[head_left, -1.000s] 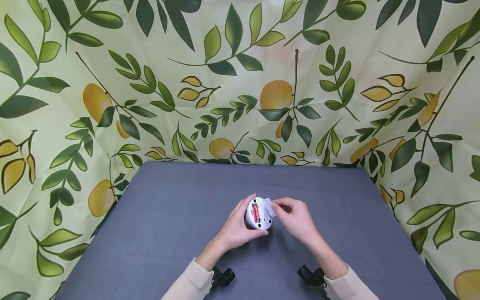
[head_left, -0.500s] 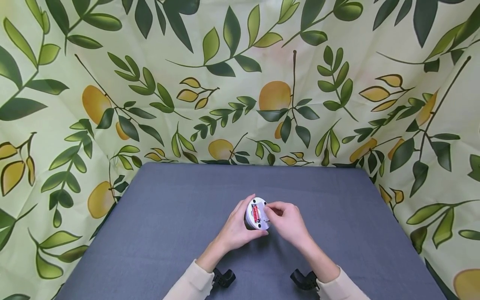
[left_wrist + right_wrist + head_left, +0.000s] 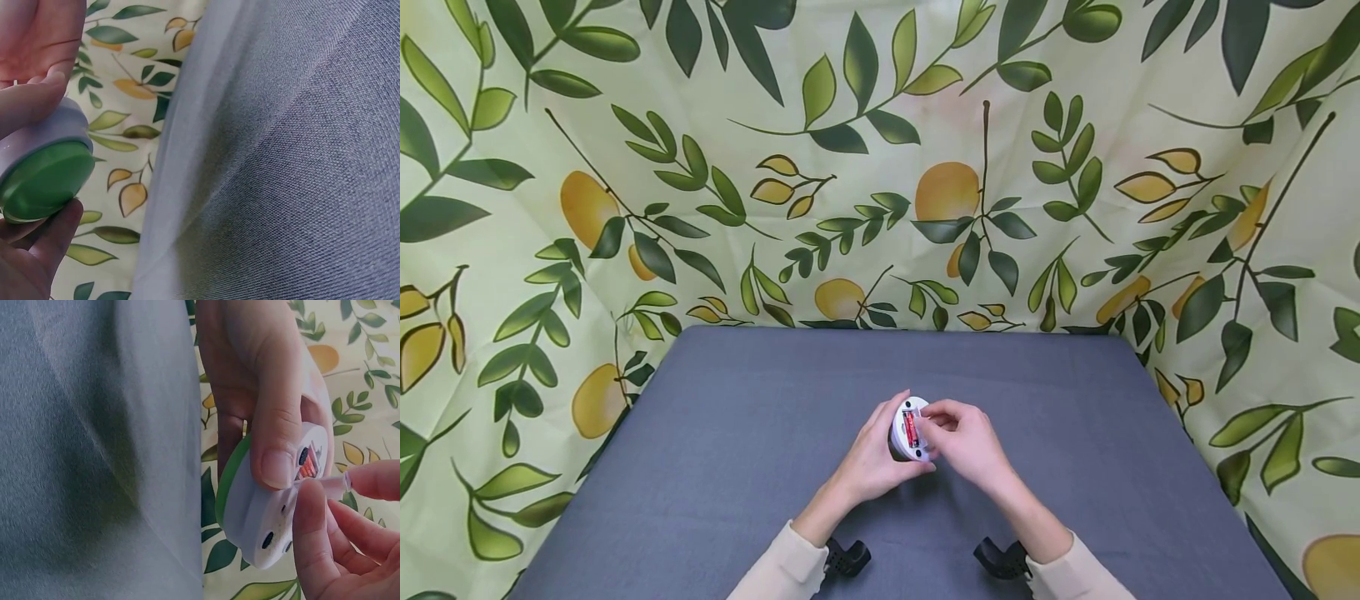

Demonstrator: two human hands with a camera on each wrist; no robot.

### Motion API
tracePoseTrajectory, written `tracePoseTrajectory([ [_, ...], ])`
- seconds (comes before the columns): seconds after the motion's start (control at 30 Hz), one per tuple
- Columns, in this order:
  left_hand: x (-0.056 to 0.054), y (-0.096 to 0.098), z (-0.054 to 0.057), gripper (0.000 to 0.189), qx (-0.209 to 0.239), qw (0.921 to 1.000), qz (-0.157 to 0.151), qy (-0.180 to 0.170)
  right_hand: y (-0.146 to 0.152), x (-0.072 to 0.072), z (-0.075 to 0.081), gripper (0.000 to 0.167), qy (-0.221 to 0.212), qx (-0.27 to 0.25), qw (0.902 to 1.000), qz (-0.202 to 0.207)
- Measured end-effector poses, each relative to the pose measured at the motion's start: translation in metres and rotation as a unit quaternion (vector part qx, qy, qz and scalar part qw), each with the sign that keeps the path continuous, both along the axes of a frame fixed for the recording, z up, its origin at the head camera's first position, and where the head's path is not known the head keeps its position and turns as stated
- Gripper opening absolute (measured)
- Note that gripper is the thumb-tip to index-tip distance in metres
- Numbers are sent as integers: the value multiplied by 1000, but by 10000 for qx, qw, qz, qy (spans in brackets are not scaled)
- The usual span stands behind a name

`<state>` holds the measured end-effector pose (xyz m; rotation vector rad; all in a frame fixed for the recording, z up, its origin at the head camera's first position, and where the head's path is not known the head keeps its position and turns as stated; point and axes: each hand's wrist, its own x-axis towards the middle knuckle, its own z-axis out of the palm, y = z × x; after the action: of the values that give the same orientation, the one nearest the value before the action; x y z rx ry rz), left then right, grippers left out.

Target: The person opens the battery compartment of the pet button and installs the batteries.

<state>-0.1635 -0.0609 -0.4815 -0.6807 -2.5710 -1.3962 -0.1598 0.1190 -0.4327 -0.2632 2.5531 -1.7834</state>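
My left hand grips a round white device with a green domed face, its underside turned up towards the head camera. In that underside are dark round feet and an uncovered battery compartment, where red batteries show. The left thumb lies along the rim in the right wrist view. My right hand pinches a small white battery cover between thumb and finger, tilted at the compartment's edge. In the head view, the right fingers hide part of the cover and underside.
A grey cloth-covered table lies beneath both hands. Behind and beside it hangs a curtain printed with leaves and fruit. Black wrist mounts sit at both cuffs.
My right hand has moved left with the battery cover, from beside the device to over its underside. The left hand keeps its grip, and the device stays almost in place.
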Motion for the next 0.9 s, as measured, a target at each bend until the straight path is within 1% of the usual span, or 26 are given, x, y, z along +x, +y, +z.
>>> tracePoseTrajectory([
  [0.1,0,0,0,99,0,10000,-12,21,-1,-1,-1,20,-71,-59,10000,27],
  [0.23,1,0,1,99,5,10000,-34,35,-2,-3,-1,27,-30,81,10000,40],
  [0.4,1,0,1,100,-12,10000,-67,36,-3,-5,-2,37,80,634,9979,-76],
  [0.5,1,1,1,100,-39,10000,-71,38,-3,-6,-4,49,132,1056,9941,-208],
  [0.6,1,1,0,100,-37,10000,-79,39,-2,-6,-6,63,104,1339,9905,-280],
  [0.67,1,1,0,100,-28,10000,-78,32,-1,-7,-7,71,52,1429,9893,-295],
  [0.77,2,1,0,100,-42,10000,-71,20,0,-8,-8,77,-4,1472,9888,-260],
  [0.9,2,1,1,100,-57,9999,-85,27,2,-11,-12,76,-6,1490,9888,-116],
])
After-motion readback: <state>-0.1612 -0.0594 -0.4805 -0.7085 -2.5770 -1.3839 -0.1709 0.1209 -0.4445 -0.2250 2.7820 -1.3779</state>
